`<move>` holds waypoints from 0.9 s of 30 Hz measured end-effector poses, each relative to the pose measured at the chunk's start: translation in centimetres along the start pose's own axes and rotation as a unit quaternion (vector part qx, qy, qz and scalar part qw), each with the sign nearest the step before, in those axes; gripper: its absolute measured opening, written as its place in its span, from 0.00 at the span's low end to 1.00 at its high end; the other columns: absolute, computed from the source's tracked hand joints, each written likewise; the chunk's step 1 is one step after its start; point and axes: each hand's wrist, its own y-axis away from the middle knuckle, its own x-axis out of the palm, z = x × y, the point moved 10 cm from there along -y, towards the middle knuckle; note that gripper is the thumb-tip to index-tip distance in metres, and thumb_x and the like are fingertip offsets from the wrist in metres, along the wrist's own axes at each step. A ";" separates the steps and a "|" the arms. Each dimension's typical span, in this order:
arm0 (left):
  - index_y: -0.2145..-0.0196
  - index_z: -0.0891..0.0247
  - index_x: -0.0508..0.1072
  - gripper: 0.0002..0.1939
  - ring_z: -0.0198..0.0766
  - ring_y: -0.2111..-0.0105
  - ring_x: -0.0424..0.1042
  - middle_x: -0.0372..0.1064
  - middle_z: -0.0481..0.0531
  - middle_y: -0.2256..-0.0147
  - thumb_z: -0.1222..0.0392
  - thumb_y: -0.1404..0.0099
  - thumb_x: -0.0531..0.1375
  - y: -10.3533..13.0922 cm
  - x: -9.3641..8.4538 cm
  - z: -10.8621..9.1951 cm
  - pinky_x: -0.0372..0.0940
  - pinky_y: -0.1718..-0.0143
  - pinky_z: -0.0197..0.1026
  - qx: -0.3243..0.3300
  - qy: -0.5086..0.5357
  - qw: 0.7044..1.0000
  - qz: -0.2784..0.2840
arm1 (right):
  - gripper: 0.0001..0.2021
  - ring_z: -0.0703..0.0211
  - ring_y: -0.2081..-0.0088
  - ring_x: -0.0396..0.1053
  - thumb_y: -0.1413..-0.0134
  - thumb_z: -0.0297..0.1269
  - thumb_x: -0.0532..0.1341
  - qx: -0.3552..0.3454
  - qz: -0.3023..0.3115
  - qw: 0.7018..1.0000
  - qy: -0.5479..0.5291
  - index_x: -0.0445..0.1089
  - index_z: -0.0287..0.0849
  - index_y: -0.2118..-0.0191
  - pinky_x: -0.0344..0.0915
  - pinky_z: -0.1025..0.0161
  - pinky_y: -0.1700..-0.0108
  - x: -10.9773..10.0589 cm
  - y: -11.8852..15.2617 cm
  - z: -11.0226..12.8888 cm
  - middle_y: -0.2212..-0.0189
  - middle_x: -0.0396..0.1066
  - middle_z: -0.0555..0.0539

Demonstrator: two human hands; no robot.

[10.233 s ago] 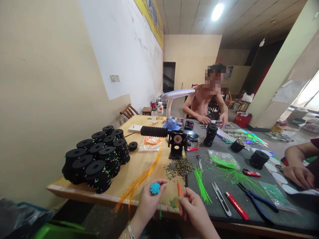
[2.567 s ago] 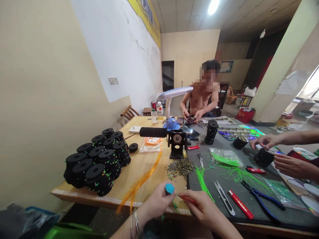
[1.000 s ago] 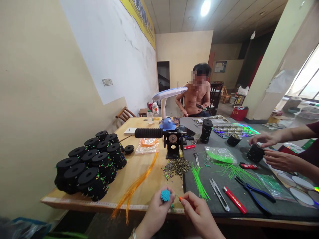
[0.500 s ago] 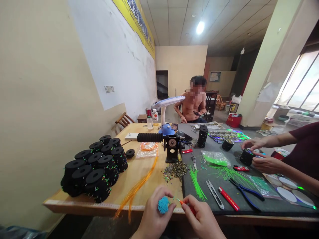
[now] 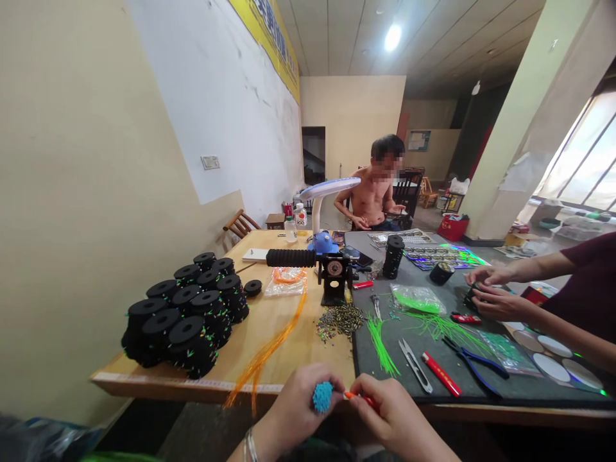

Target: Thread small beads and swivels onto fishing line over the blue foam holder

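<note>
Blue-ended bundle is enclosed by the left hand, end face exposed. Orange-red tool is pinched by the right hand, long axis crosswise, tip directed at the left fingertips. Loose beads are located beyond both hands, on the table.

This looks like a small workshop: a shared counter carries stacked black spools, a black winder, a heap of beads, green strands, snips, pliers and a desk lamp. People sit or work at two of its sides. Around it are bare, patchy walls, a panelled ceiling and a yellow banner.
</note>
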 end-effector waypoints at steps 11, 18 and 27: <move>0.71 0.64 0.76 0.12 0.41 0.70 0.71 0.75 0.53 0.72 0.53 0.37 0.60 0.5 0.1 3.3 0.61 0.67 0.37 -0.064 0.085 0.991 -0.076 | 0.13 0.66 0.76 0.53 0.40 0.43 0.52 0.026 -0.009 0.994 -0.102 0.66 0.41 0.70 0.48 0.69 0.74 1.6 -0.1 -3.0 0.81 0.54 0.57; 0.73 0.66 0.75 0.15 0.39 0.73 0.69 0.73 0.52 0.75 0.51 0.38 0.60 0.7 0.3 5.0 0.61 0.69 0.36 -0.088 0.148 0.978 -0.119 | 0.20 0.65 0.81 0.54 0.38 0.54 0.48 0.074 -0.083 0.978 -0.178 0.65 0.42 0.65 0.50 0.69 0.78 2.3 -1.0 -5.9 0.83 0.53 0.58; 0.78 0.64 0.74 0.21 0.40 0.76 0.69 0.71 0.51 0.79 0.41 0.45 0.63 1.4 0.1 6.5 0.64 0.71 0.36 -0.109 0.210 0.950 -0.203 | 0.15 0.51 0.62 0.71 0.48 0.20 0.54 0.071 -0.181 0.954 0.229 0.73 0.41 0.60 0.65 0.63 0.62 1.8 -4.8 -5.1 0.66 0.73 0.42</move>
